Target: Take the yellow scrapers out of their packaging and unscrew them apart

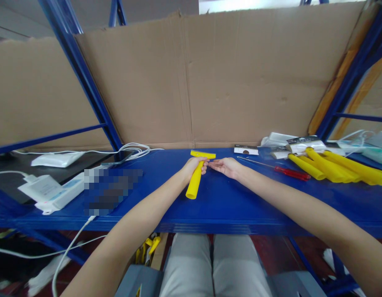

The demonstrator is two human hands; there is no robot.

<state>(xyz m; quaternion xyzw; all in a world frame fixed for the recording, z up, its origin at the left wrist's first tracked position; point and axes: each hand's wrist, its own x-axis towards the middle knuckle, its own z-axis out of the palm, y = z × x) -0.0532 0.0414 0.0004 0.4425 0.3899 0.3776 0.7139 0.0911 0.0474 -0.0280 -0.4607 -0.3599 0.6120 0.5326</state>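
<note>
Yellow and T-shaped, one tool (195, 182) is being gripped by the left hand (192, 167) over the blue tabletop (237, 206), while the right hand (228, 167) is held palm up just beside it, and whether anything is pinched there cannot be told. Off to the right, one red-handled screwdriver (291, 173), one small box (246, 150) and at least three yellow handles (329, 167) are laid out.

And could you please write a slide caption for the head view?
A left hand grips a yellow T-shaped tool above a blue tabletop, the right hand open beside it, palm up.
</note>
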